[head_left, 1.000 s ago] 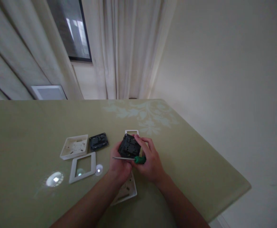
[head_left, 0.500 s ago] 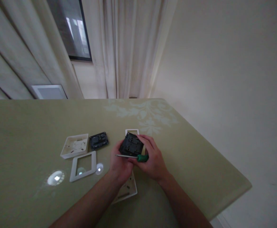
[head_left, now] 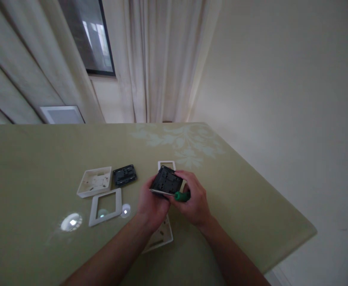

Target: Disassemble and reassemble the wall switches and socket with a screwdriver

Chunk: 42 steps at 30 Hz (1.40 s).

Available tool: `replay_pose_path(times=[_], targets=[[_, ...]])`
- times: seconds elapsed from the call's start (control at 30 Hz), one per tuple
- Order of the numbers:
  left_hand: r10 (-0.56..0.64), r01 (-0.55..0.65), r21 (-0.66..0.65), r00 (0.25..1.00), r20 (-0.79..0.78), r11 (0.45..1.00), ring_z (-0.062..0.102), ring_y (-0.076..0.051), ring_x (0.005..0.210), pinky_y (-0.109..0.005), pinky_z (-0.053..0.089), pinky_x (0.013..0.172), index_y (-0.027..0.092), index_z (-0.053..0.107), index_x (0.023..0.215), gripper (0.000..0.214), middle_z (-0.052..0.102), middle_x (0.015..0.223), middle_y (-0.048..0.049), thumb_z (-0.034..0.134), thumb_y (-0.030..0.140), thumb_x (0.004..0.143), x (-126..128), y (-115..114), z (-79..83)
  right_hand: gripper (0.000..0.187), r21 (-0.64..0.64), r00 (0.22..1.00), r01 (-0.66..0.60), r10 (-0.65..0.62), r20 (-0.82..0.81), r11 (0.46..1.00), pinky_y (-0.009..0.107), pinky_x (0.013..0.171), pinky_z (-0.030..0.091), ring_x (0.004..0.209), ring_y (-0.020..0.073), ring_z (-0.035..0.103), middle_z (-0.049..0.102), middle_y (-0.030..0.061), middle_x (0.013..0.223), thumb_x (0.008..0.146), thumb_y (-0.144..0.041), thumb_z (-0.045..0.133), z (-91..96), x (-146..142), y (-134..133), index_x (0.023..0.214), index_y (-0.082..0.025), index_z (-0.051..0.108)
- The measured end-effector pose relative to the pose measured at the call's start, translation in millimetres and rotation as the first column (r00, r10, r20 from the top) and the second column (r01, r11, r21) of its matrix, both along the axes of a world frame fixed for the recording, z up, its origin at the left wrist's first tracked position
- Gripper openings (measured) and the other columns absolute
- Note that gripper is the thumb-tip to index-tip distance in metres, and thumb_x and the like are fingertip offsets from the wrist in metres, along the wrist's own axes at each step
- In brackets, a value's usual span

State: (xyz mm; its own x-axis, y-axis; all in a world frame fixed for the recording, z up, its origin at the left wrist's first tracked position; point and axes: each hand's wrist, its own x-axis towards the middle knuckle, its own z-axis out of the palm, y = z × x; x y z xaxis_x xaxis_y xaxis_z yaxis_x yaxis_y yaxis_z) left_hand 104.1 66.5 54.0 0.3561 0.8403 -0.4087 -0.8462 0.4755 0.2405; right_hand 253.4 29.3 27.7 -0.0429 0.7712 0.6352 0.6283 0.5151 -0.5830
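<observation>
A black wall socket module (head_left: 168, 181) is raised over the table, its back with moulded parts turned up. My left hand (head_left: 153, 204) is closed round its left and lower side. Fingers of my right hand (head_left: 194, 198) press on its right edge. That same hand grips a screwdriver (head_left: 182, 196) by its green handle, the metal shaft pointing left along the module's near edge. Beneath my hands a white mounting box (head_left: 162, 237) lies partly hidden. Just beyond the module, a white frame (head_left: 166, 163) is partly covered by it.
To the left on the green table (head_left: 43, 159) stand a white mounting box (head_left: 95, 182), a second black module (head_left: 124, 175) and a white cover frame (head_left: 105, 207). The wall (head_left: 281, 99) rises along the table's right edge; curtains (head_left: 168, 59) hang behind.
The screwdriver and my right hand have shifted slightly right, and the shaft now lies closer against the module's near edge. The module has tilted a little.
</observation>
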Motion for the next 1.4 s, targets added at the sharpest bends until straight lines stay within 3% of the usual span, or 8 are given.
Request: replay_pose_path(times=[0.27,0.67,0.83,1.13,1.4], targets=[[0.009,-0.009,-0.015,1.000,-0.001,1.000,0.082,-0.028,0.092,-0.039,0.067,0.090,0.012,0.080,0.116,0.030,0.084,0.104,-0.0140,0.059,0.020,0.096,-2,-4,-1.0,0.052,0.038,1.000,-0.018,0.017,0.013,0.999,0.043,0.103,0.063,0.123,0.0299,0.072,0.072,0.0139,0.131,0.093,-0.045,0.081,3.0,-2,0,0.137,-0.025,0.063],[-0.017,0.018,-0.062,1.000,0.017,0.998,0.082,-0.031,0.098,-0.044,0.065,0.098,0.012,0.081,0.109,0.032,0.084,0.100,-0.0147,0.055,0.028,0.101,0,-9,4.1,0.057,0.043,0.999,0.018,-0.020,0.038,0.999,0.040,0.102,0.064,0.121,0.0288,0.073,0.069,0.0152,0.132,0.095,-0.045,0.079,4.1,-3,-4,0.145,-0.023,0.064],[-0.040,0.041,-0.049,0.999,0.031,0.998,0.081,-0.035,0.104,-0.050,0.064,0.099,0.011,0.081,0.106,0.036,0.084,0.104,-0.0170,0.055,0.035,0.101,2,-12,5.6,0.057,0.029,1.000,0.009,-0.009,0.017,1.000,0.038,0.100,0.064,0.118,0.0280,0.073,0.068,0.0144,0.129,0.093,-0.044,0.080,2.4,-7,-5,0.143,-0.022,0.064],[-0.026,0.026,-0.126,1.000,0.001,0.992,0.081,-0.034,0.102,-0.049,0.065,0.099,0.011,0.080,0.106,0.039,0.083,0.103,-0.0169,0.055,0.041,0.102,6,-19,20.5,0.057,0.013,0.999,0.016,-0.016,-0.034,1.000,0.041,0.103,0.062,0.118,0.0285,0.070,0.065,0.0139,0.129,0.092,-0.042,0.078,2.9,-13,-8,0.144,-0.024,0.063],[-0.030,0.023,-0.141,0.999,-0.044,0.990,0.081,-0.033,0.097,-0.049,0.066,0.095,0.012,0.079,0.104,0.041,0.083,0.101,-0.0164,0.053,0.043,0.103,7,-20,22.6,0.056,0.024,0.999,0.028,-0.027,-0.042,0.999,0.039,0.100,0.062,0.116,0.0272,0.070,0.064,0.0130,0.128,0.092,-0.040,0.078,4.0,-14,-10,0.144,-0.024,0.063]])
